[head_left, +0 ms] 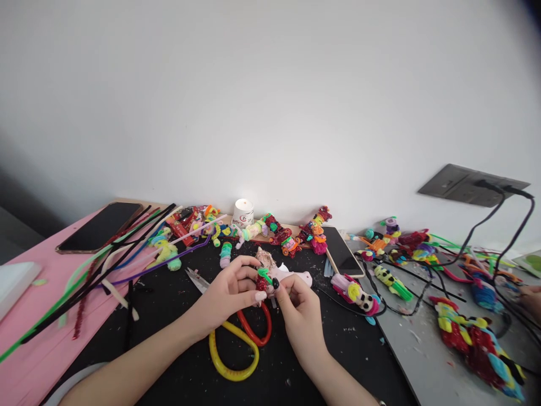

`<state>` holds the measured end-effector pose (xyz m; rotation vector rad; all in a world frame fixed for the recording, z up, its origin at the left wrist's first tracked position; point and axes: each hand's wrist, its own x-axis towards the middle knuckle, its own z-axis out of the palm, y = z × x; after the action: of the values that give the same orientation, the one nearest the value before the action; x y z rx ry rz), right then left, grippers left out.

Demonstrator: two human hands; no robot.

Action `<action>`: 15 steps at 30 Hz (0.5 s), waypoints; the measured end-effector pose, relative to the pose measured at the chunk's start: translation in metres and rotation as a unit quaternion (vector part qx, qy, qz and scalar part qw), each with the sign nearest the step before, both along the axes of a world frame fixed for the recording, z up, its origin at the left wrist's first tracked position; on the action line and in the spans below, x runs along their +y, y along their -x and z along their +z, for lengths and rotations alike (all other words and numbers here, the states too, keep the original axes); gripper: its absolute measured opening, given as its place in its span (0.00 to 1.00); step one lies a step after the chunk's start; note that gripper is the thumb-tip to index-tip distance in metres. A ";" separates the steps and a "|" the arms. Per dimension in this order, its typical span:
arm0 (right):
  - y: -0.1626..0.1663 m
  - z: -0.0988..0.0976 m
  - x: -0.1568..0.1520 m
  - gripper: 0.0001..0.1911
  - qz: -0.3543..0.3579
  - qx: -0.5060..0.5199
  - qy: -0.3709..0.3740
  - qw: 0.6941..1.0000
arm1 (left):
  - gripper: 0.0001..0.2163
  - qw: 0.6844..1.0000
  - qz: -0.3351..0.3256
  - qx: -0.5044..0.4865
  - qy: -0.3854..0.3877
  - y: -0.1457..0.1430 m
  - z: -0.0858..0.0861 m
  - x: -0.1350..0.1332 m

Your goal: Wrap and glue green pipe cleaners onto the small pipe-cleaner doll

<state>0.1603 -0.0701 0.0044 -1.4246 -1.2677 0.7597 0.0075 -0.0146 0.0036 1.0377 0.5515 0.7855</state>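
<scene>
Between my two hands is a small pipe-cleaner figure [262,278] in red tinsel with a bright green strip and a black tip. My left hand [234,290] closes its thumb and fingers round the red side. On the other side, my right hand [302,307] pinches the figure near the black tip. Just behind the hands lies a pale pink tool [303,277] that looks like a glue gun, partly hidden by my fingers. Scissors [234,375] with one yellow and one red handle loop lie under my hands, blades pointing away to the left.
Loose pipe cleaners [97,270] spread over a pink board [46,349] at left, beside a phone [101,225]. Another phone [344,254], a paper cup [243,212] and several finished figures line the wall. Black cords run to a wall socket [465,183]. Another person's hand [530,299] shows at right.
</scene>
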 end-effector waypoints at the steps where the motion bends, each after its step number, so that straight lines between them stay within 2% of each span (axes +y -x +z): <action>1: 0.000 0.000 0.000 0.15 0.002 -0.003 0.001 1.000 | 0.21 1.000 0.013 0.009 -0.018 0.000 0.000 -0.001; 5: 0.001 0.000 0.000 0.16 0.007 -0.020 0.001 1.000 | 0.15 0.993 0.060 0.063 -0.085 0.001 0.002 -0.007; 9: 0.000 0.001 0.000 0.16 0.014 -0.026 0.001 1.000 | 0.10 0.986 0.089 0.098 -0.103 0.002 0.004 -0.009; 15: -0.002 0.000 0.001 0.16 0.014 -0.031 0.001 0.999 | 0.11 0.986 0.069 0.106 -0.109 0.002 0.002 -0.007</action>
<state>0.1623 -0.0687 0.0046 -1.4439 -1.3381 0.7403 0.0053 -0.0220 0.0057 1.3059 0.7368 0.8767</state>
